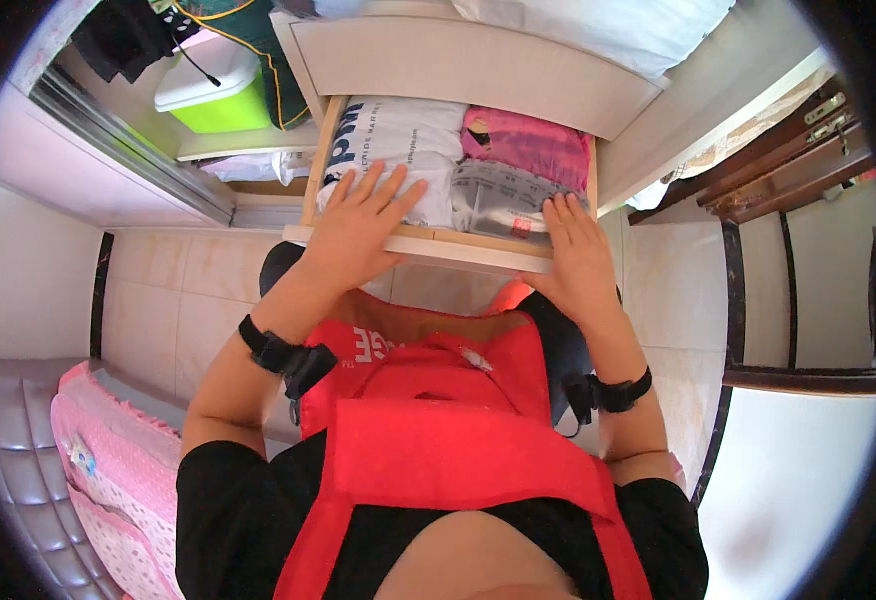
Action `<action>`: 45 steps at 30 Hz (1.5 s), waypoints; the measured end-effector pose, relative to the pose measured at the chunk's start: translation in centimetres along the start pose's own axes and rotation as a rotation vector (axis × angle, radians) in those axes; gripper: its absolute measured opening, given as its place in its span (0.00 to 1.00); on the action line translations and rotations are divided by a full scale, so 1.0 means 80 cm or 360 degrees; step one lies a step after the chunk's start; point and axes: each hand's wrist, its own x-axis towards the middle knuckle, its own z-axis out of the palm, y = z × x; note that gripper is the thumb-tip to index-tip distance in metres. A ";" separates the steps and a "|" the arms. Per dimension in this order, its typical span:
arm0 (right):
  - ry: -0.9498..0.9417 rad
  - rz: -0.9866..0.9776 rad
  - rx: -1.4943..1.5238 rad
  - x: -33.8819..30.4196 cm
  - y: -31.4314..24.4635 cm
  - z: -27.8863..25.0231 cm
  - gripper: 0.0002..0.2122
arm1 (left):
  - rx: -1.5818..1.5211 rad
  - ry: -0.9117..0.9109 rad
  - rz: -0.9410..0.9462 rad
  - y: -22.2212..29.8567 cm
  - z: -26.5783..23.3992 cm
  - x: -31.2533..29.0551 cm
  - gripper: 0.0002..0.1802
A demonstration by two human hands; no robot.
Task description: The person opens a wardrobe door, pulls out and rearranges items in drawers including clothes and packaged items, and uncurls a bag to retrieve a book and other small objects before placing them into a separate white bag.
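Observation:
In front of me a pale wooden drawer (pixel 458 256) is pulled out, filled with soft packed bundles. White plastic-wrapped bundles (pixel 408 130) with dark print lie on its left side. A pink bundle (pixel 533 140) sits at the back right, with a clear and grey plastic package (pixel 498 195) in front of it. My left hand (pixel 363 225) rests with spread fingers on the near white bundle, its heel over the drawer's front edge. My right hand (pixel 578 250) lies open at the front right corner, fingertips touching the grey package and its thumb by the drawer front.
Above the open drawer is a closed drawer front (pixel 468 70). A lime-green box with a white lid (pixel 218 95) stands on the shelf to the left. A sliding-door track (pixel 138 150) runs beside it. A pink bed cover (pixel 123 470) is at the lower left.

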 end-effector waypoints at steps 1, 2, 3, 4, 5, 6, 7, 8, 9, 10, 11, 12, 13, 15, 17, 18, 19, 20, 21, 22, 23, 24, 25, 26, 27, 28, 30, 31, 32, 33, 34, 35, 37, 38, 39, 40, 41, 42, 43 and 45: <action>-0.0055 -0.0088 0.0039 0.004 0.008 0.001 0.43 | -0.0013 -0.0008 0.0012 -0.001 0.000 0.001 0.50; -0.0109 -0.0177 0.0079 0.007 0.014 0.002 0.43 | 0.0005 0.0032 0.0016 -0.003 0.000 0.003 0.50; -0.0111 -0.0168 0.0077 0.011 0.014 0.001 0.43 | 0.0032 0.0076 0.0017 -0.005 -0.003 0.002 0.50; -0.0141 -0.0189 0.0067 0.015 0.011 0.001 0.43 | 0.0036 0.0070 0.0001 -0.005 0.001 -0.002 0.50; -0.0169 -0.0215 0.0058 0.015 0.008 -0.001 0.42 | 0.0037 0.0071 0.0001 -0.002 0.005 -0.005 0.50; -0.0142 -0.0206 0.0069 0.016 0.008 0.004 0.43 | 0.0047 0.0085 -0.0043 0.002 0.007 -0.005 0.49; -0.0131 -0.0232 0.0067 0.014 0.002 0.007 0.43 | 0.0058 0.0100 -0.0093 0.006 0.007 -0.005 0.48; -0.0073 -0.0101 -0.0038 0.010 -0.010 0.009 0.44 | 0.0072 0.0114 -0.0119 0.015 0.006 -0.005 0.48; -0.0016 0.0042 -0.0142 0.004 -0.022 0.009 0.45 | 0.0080 0.0132 -0.0010 0.027 0.006 -0.001 0.47; 0.0057 -0.0045 0.0048 0.003 -0.034 0.008 0.46 | 0.0100 0.0151 0.0082 0.032 0.005 0.000 0.46; 0.0065 -0.0083 0.0058 0.008 -0.044 0.012 0.46 | 0.0119 0.0158 0.0047 0.031 0.006 0.000 0.46; 0.0055 -0.0141 0.0018 0.009 -0.053 0.014 0.46 | 0.0148 0.0144 0.0095 0.031 0.010 -0.002 0.45; 0.0043 -0.0198 -0.0023 0.010 -0.057 0.017 0.46 | 0.0174 0.0127 0.0145 0.029 0.015 -0.004 0.45; 0.0052 -0.0205 -0.0135 0.016 -0.049 0.028 0.45 | 0.0182 0.0183 0.0147 0.021 0.020 -0.005 0.44; 0.0119 -0.0289 0.0020 0.023 -0.041 0.031 0.44 | 0.0125 0.0174 0.0249 0.013 0.019 -0.004 0.42; 0.0119 -0.0298 0.0025 0.028 -0.037 0.028 0.43 | 0.0118 0.0172 0.0239 0.013 0.021 -0.002 0.42; 0.0109 -0.0307 0.0024 0.037 -0.030 0.028 0.43 | 0.0145 0.0240 0.0251 0.009 0.023 0.003 0.41; 0.0104 -0.0337 0.0023 0.048 -0.023 0.029 0.43 | 0.0174 0.0308 0.0260 0.006 0.026 0.008 0.40; 0.0098 -0.0354 0.0013 0.060 -0.015 0.025 0.43 | 0.0160 0.0314 0.0259 0.001 0.026 0.021 0.40; 0.0120 -0.0382 0.0035 0.077 -0.015 0.017 0.42 | 0.0163 0.0349 0.0251 -0.008 0.023 0.030 0.39; 0.0114 -0.0413 0.0041 0.089 -0.011 0.017 0.42 | 0.0169 0.0386 0.0236 -0.017 0.020 0.039 0.38; 0.0133 -0.0375 -0.0012 0.100 -0.005 0.020 0.42 | 0.0222 0.0454 0.0252 -0.024 0.024 0.053 0.36; 0.0157 -0.0351 -0.0061 0.112 0.001 0.022 0.41 | 0.0232 0.0463 0.0207 -0.024 0.032 0.066 0.36; 0.0198 -0.0287 -0.0142 0.120 0.002 0.022 0.37 | 0.0234 0.0660 0.0181 -0.024 0.041 0.079 0.32; 0.0328 -0.0316 -0.0170 0.122 0.004 0.029 0.33 | 0.0248 0.0846 0.0136 -0.028 0.047 0.083 0.27; 0.0459 -0.0351 -0.0188 0.122 0.001 0.037 0.29 | 0.0284 0.0844 0.0054 -0.022 0.046 0.078 0.27; 0.0801 -0.0426 0.0006 0.103 -0.007 0.041 0.17 | 0.0041 0.0542 0.0017 -0.004 0.043 0.067 0.17; 0.0709 -0.0334 0.0131 0.087 -0.011 0.046 0.13 | 0.0032 0.0542 -0.0047 -0.010 0.052 0.058 0.17; 0.0610 -0.0234 0.0250 0.079 -0.015 0.052 0.08 | 0.0012 0.0601 -0.0112 -0.019 0.067 0.049 0.14; 0.0586 -0.0253 0.0248 0.080 -0.017 0.056 0.08 | -0.0012 0.0663 -0.0145 -0.027 0.071 0.047 0.12; 0.0642 -0.0295 0.0275 0.082 -0.018 0.060 0.06 | -0.0025 0.0660 -0.0168 -0.031 0.076 0.045 0.12; 0.0700 -0.0335 0.0305 0.083 -0.018 0.062 0.03 | -0.0004 0.0689 -0.0085 -0.034 0.081 0.044 0.12; 0.0706 -0.0298 0.0247 0.089 -0.019 0.072 0.04 | 0.0013 0.0707 0.0004 -0.047 0.086 0.044 0.12; 0.0728 -0.0263 0.0190 0.093 -0.019 0.076 0.04 | -0.0006 0.0736 0.0046 -0.053 0.088 0.050 0.13; 0.0718 -0.0267 0.0197 0.098 -0.020 0.079 0.04 | -0.0023 0.0763 0.0085 -0.059 0.090 0.056 0.14; 0.0736 -0.0262 0.0170 0.104 -0.018 0.079 0.04 | -0.0025 0.0760 0.0071 -0.061 0.090 0.063 0.14; 0.0754 -0.0259 0.0142 0.110 -0.016 0.081 0.04 | -0.0026 0.0684 0.0086 -0.062 0.089 0.072 0.15; 0.0768 -0.0269 0.0090 0.113 -0.009 0.092 0.04 | -0.0013 0.0605 0.0090 -0.066 0.090 0.078 0.16; 0.0763 -0.0295 0.0096 0.121 -0.005 0.090 0.04 | -0.0008 0.0611 0.0064 -0.069 0.089 0.086 0.16; 0.0699 -0.0299 0.0144 0.135 0.001 0.088 0.05 | 0.0006 0.0651 0.0070 -0.073 0.089 0.100 0.19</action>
